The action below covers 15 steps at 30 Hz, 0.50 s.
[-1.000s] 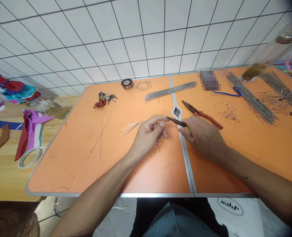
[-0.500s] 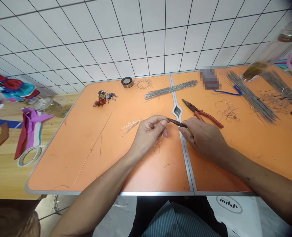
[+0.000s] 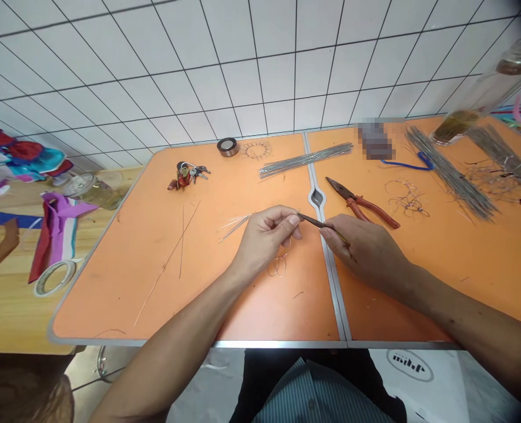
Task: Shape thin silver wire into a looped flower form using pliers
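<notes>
My left hand (image 3: 269, 235) is closed in a pinch on a thin wire, most of it hidden by the fingers. Thin wire loops (image 3: 278, 267) show just below this hand. In my right hand (image 3: 366, 241) is a pair of needle-nose pliers (image 3: 313, 220) with dark jaws and a bit of yellow handle showing. Their jaw tips meet my left thumb and fingertip. Several straight wires (image 3: 234, 226) fan out on the orange table beside my left wrist; whether any run into the hand I cannot tell. Larger red-handled pliers (image 3: 361, 202) lie beyond my right hand.
A bundle of wires (image 3: 306, 160), black tape (image 3: 228, 147) and keys (image 3: 190, 174) lie toward the tiled wall. More wire bundles (image 3: 451, 176), tangled wire (image 3: 405, 200) and a tilted bottle (image 3: 458, 120) are on the right. Ribbons (image 3: 57, 229) and a tape roll (image 3: 55, 278) sit left.
My right hand has turned slightly with the needle-nose pliers, whose tips stay at my left fingertips. My left hand has hardly moved.
</notes>
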Each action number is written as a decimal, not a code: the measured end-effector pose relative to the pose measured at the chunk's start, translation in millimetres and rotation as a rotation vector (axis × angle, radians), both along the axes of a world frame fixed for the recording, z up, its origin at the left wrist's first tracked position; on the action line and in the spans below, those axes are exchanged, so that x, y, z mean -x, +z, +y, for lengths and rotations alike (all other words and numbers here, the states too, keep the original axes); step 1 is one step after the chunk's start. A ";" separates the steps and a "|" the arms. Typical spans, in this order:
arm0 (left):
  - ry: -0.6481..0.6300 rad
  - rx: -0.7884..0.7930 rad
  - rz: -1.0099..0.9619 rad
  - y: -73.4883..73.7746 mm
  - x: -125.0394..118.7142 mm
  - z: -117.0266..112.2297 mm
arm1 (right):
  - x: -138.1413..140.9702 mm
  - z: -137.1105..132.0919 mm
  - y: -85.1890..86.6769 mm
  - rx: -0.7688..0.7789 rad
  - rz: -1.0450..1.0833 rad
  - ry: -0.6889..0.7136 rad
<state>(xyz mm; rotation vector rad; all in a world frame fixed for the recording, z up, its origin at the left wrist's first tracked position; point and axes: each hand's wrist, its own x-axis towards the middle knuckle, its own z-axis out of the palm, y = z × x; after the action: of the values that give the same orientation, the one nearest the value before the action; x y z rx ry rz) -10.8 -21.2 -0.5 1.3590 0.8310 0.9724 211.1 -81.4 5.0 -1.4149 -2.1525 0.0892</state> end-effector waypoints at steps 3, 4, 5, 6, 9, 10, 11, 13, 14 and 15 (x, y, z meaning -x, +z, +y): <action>0.001 -0.014 -0.004 0.4 0.2 1.2 | 1.8 0.7 7.0 0.127 0.118 0.036; 0.000 -0.017 -0.010 0.4 0.2 1.6 | 2.2 0.6 8.9 0.179 0.155 0.040; -0.001 -0.018 -0.017 0.2 0.3 2.2 | 2.3 0.3 10.5 0.234 0.190 0.039; -0.003 -0.016 -0.026 -0.1 0.3 2.8 | 2.3 -0.3 11.7 0.294 0.225 0.034; -0.017 -0.010 -0.058 -1.6 0.3 4.9 | 1.6 -2.4 13.2 0.480 0.342 0.001; -0.024 -0.010 -0.067 -2.4 0.5 5.6 | 1.4 -2.9 13.2 0.532 0.387 -0.002; -0.031 -0.012 -0.076 -3.3 0.7 6.5 | 1.4 -3.0 13.2 0.574 0.433 0.004; -0.046 -0.023 -0.093 -5.6 1.7 8.4 | 1.7 -2.5 13.5 0.642 0.528 0.031; -0.056 -0.030 -0.099 -7.0 2.5 9.6 | 1.9 -1.9 13.7 0.675 0.579 0.050; -0.067 -0.036 -0.103 -8.4 3.3 10.8 | 2.1 -1.2 14.0 0.711 0.629 0.072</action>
<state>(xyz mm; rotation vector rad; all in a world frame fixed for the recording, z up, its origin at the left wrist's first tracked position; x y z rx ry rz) -14.1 -10.4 -8.9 1.3473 0.6892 1.0004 209.0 -82.6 19.0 -1.3909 -1.6796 1.2510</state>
